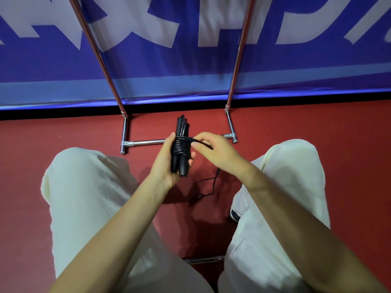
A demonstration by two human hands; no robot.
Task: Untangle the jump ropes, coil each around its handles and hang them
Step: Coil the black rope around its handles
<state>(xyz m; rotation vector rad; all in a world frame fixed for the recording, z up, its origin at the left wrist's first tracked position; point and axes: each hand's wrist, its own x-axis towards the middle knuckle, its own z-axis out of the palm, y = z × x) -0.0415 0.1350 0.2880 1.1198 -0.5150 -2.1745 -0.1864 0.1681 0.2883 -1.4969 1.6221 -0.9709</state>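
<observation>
Handles point(179, 157), black and bundled, sit clasped in the left hand point(164, 163) above the rack's base bar point(146, 142); the right hand point(213, 151) pinches thin cord point(183, 144) (limp, light, probably springy), best held taut close to the coil.

A seated person's knees point(88, 187) frame the scene, left and right, with the hands between them. The left hand point(164, 163) grips the handles point(179, 161), which stand upright with cord point(181, 145) coiled round their middle; the right hand point(213, 151), just beside, pinches the cord's free length. Loose cord point(208, 187) lies on the floor point(296, 123) below. Beyond the hands stands a rack point(143, 142), its two poles rising before a banner point(169, 60). A shoe point(236, 212) sits by the right knee
</observation>
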